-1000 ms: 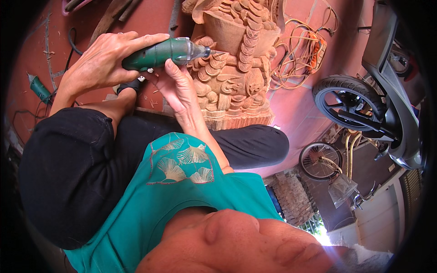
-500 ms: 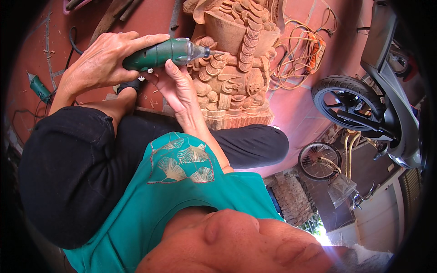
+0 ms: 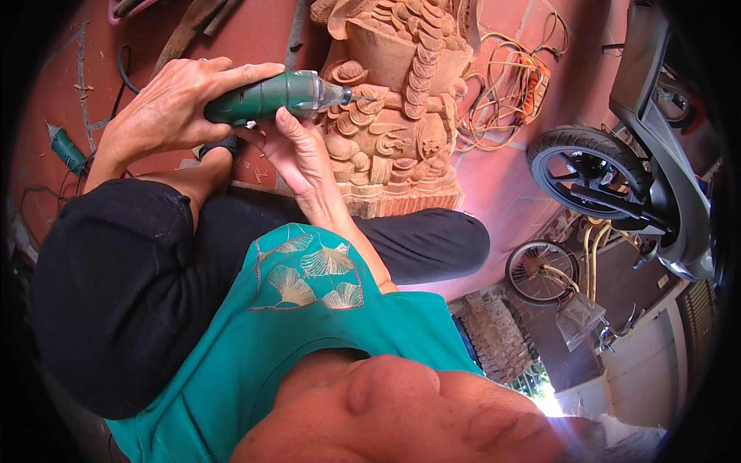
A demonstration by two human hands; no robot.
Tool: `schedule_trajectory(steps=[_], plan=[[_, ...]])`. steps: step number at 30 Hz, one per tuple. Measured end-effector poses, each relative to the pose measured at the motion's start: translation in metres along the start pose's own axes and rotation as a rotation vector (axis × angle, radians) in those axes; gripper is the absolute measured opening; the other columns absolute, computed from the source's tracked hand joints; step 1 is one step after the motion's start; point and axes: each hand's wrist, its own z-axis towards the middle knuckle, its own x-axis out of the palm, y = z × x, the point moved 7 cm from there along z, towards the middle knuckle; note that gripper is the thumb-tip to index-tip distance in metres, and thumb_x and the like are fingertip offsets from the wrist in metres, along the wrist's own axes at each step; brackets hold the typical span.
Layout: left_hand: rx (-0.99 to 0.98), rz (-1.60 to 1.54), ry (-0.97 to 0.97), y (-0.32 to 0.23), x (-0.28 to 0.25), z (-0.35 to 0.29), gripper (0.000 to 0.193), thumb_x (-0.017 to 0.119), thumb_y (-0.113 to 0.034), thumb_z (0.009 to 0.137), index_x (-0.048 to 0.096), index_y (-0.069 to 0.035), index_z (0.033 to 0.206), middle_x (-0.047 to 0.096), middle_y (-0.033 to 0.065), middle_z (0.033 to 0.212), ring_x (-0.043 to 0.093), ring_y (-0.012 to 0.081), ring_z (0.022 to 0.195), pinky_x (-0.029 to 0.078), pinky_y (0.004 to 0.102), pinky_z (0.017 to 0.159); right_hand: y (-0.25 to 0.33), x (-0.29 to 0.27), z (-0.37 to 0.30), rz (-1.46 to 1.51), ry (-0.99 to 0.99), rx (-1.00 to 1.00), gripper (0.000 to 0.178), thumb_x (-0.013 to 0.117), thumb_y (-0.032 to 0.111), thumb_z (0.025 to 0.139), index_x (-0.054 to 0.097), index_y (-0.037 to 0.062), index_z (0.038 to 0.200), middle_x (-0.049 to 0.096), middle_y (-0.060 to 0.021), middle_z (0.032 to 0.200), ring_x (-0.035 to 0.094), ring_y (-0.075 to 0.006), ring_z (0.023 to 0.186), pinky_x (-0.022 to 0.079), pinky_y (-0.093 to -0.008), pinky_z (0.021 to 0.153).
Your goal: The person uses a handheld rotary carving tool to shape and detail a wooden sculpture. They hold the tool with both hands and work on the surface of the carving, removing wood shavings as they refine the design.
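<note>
A green rotary tool lies sideways between my hands, its clear nose toward the carving. My left hand wraps over its rear from above, index finger stretched along the body. From below, my right hand grips it near the front, thumb up against the casing. The thin bit reaches the coin-like carved discs on a brown wood carving; whether its tip touches the wood, I cannot tell. Scales, a strand of discs and rounded lumps cover the carving.
A second green power tool lies on the red tiled floor at left, with cords. Wooden pieces lie at the top left. An orange power strip with coiled cable sits right of the carving. A motorbike wheel and a bicycle wheel stand farther right.
The tool's nose and bit have shifted slightly down and left across the carved discs. Both hands keep their grip and have moved only a little.
</note>
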Motion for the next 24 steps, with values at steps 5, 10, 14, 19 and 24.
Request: schedule_trajectory(steps=[5, 10, 14, 19, 24], plan=[[-0.007, -0.043, -0.013, -0.0007, 0.0012, -0.0021, 0.094, 0.077, -0.008, 0.062, 0.053, -0.020, 0.152, 0.063, 0.0119, 0.092, 0.065, 0.0338, 0.084, 0.053, 0.0448, 0.077, -0.0004, -0.0022, -0.0003, -0.012, -0.024, 0.002, 0.052, 0.077, 0.013, 0.094, 0.052, 0.0076, 0.140, 0.063, -0.0109, 0.131, 0.062, -0.0294, 0.124, 0.052, -0.0567, 0.108], [0.002, -0.009, -0.026, -0.0026, 0.0013, -0.0001, 0.095, 0.077, -0.008, 0.061, 0.053, -0.019, 0.152, 0.064, 0.0118, 0.093, 0.065, 0.0338, 0.084, 0.053, 0.0448, 0.077, 0.0021, -0.0044, 0.0004, -0.011, -0.029, -0.014, 0.053, 0.077, 0.012, 0.094, 0.052, 0.0078, 0.140, 0.063, -0.0108, 0.132, 0.062, -0.0293, 0.124, 0.052, -0.0565, 0.107], [0.023, -0.007, -0.033, -0.0043, 0.0007, 0.0011, 0.095, 0.077, -0.008, 0.060, 0.053, -0.018, 0.151, 0.064, 0.0117, 0.093, 0.065, 0.0336, 0.083, 0.053, 0.0449, 0.077, 0.0028, -0.0041, -0.0016, -0.003, -0.034, -0.020, 0.053, 0.077, 0.012, 0.094, 0.052, 0.0077, 0.140, 0.063, -0.0109, 0.132, 0.061, -0.0294, 0.125, 0.052, -0.0567, 0.107], [-0.001, -0.016, -0.011, -0.0042, 0.0002, -0.0005, 0.095, 0.078, -0.008, 0.060, 0.054, -0.018, 0.151, 0.063, 0.0114, 0.091, 0.064, 0.0335, 0.082, 0.053, 0.0450, 0.076, 0.0005, -0.0045, -0.0003, -0.025, -0.002, -0.017, 0.050, 0.077, 0.015, 0.095, 0.055, 0.0117, 0.139, 0.064, -0.0090, 0.134, 0.061, -0.0289, 0.128, 0.052, -0.0567, 0.107], [0.007, -0.010, -0.038, -0.0051, 0.0002, 0.0017, 0.094, 0.078, -0.008, 0.062, 0.053, -0.022, 0.151, 0.063, 0.0117, 0.088, 0.065, 0.0336, 0.081, 0.052, 0.0455, 0.076, 0.0011, -0.0082, -0.0002, -0.027, -0.012, -0.012, 0.049, 0.077, 0.015, 0.094, 0.056, 0.0117, 0.138, 0.064, -0.0089, 0.135, 0.061, -0.0289, 0.128, 0.052, -0.0566, 0.108]])
